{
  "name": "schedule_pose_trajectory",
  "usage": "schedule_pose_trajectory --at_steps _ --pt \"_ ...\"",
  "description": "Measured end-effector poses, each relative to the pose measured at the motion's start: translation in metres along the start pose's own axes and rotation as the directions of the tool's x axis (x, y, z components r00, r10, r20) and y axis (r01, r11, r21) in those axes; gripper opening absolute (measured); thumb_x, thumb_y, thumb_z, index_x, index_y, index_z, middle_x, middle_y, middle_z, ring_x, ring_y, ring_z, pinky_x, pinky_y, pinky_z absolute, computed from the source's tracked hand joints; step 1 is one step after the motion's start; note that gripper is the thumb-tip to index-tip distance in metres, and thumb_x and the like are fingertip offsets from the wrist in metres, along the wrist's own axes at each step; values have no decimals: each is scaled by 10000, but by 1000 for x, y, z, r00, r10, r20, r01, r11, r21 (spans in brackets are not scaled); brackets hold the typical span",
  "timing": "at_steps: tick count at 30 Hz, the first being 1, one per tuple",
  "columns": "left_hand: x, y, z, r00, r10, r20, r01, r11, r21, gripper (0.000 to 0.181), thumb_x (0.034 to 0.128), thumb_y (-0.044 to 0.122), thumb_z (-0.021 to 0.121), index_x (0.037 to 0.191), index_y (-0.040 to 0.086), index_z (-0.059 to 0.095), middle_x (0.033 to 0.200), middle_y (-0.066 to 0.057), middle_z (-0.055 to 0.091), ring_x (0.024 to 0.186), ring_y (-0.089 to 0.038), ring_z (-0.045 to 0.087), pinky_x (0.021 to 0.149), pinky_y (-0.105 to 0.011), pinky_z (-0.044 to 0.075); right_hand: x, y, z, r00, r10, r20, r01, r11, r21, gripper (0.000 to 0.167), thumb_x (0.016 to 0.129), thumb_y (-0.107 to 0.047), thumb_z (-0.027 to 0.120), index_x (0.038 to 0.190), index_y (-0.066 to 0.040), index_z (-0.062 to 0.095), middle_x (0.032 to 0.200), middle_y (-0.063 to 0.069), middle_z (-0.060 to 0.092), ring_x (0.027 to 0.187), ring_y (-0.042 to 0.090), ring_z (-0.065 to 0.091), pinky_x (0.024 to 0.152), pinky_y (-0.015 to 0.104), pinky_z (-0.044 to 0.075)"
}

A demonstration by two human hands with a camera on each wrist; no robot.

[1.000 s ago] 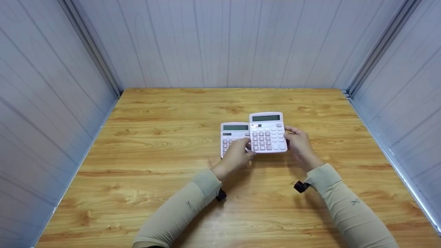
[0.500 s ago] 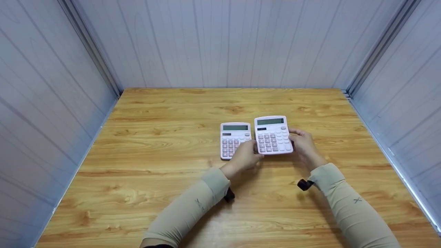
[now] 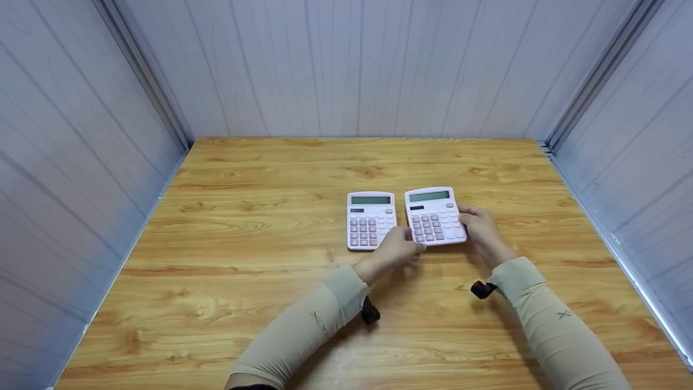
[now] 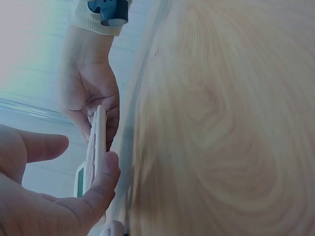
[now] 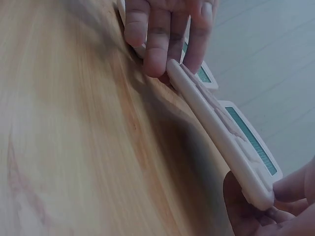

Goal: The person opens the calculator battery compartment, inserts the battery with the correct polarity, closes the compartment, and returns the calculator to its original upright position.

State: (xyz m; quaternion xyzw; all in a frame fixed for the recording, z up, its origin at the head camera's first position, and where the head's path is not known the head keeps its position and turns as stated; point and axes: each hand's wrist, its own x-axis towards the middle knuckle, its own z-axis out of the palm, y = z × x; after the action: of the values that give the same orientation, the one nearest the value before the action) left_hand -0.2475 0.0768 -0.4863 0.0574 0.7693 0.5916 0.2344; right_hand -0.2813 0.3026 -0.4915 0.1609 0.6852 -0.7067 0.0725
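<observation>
Two pink-and-white desk calculators sit side by side in the head view. The right calculator (image 3: 436, 216) is tilted slightly and raised a little off the table, its shadow showing below in the right wrist view. My left hand (image 3: 397, 246) holds its lower left corner, fingers below and the thumb standing off its face in the left wrist view. On the opposite edge, my right hand (image 3: 482, 230) pinches it between thumb and fingers. The left calculator (image 3: 371, 208) lies flat on the table, its lower right corner hidden by my left hand.
The wood-grain table (image 3: 233, 216) is enclosed by pale panel walls at the back (image 3: 346, 65), left and right. Black wrist cameras hang below both cuffs, the left one (image 3: 370, 313) close to the tabletop.
Both hands have carried the right calculator rightward and slightly nearer, tilting it a little. It no longer overlaps the left calculator, which has stayed in place.
</observation>
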Motion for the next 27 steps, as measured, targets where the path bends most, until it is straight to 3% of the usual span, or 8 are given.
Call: schedule_pose_trajectory --at_steps 4,7,15,21,24,27 --pt "1 -2 2 999 -34 6 35 994 -100 285 986 35 702 1244 -80 662 1076 -96 687 1011 -285 768 844 -360 678 1 2 -2 1000 -6 -17 5 999 -48 481 1113 -16 429 1566 147 422 959 -29 683 840 47 665 743 176 591" --pt "1 -2 3 998 -56 5 56 990 -127 311 998 50 676 1278 -81 655 1075 -97 694 1001 -297 776 843 -369 676 3 3 -3 999 -11 -35 7 993 -118 476 1114 -24 438 1560 141 445 1021 -15 679 860 33 647 757 160 573" --pt "2 -2 4 997 -73 -7 71 989 -132 273 1000 73 633 1234 -63 667 940 -46 644 888 -211 719 806 -339 653 7 4 -5 999 9 -54 -21 974 -224 474 1112 -27 438 1561 125 468 1119 29 669 882 30 625 766 149 559" --pt "2 0 5 996 -92 -18 88 985 -149 419 1040 99 634 1407 -100 592 973 -56 630 927 -208 696 832 -333 645 10 3 -5 998 35 -54 -48 962 -269 457 1105 -21 459 1538 121 500 1238 101 650 954 74 625 769 159 574" --pt "3 0 7 996 -84 -25 79 987 -143 474 1044 97 637 1452 -130 552 994 -69 626 921 -203 673 836 -328 640 10 3 -5 998 33 -56 -49 944 -327 450 1101 -28 467 1523 120 514 1312 143 616 1008 103 612 770 154 571" --pt "2 -1 8 997 -77 -28 73 989 -125 516 1040 101 645 1476 -147 526 1029 -85 633 942 -206 671 853 -326 644 9 4 -7 998 8 -59 -33 905 -424 440 1093 -48 488 1498 117 544 1356 179 602 1068 146 599 762 142 548"
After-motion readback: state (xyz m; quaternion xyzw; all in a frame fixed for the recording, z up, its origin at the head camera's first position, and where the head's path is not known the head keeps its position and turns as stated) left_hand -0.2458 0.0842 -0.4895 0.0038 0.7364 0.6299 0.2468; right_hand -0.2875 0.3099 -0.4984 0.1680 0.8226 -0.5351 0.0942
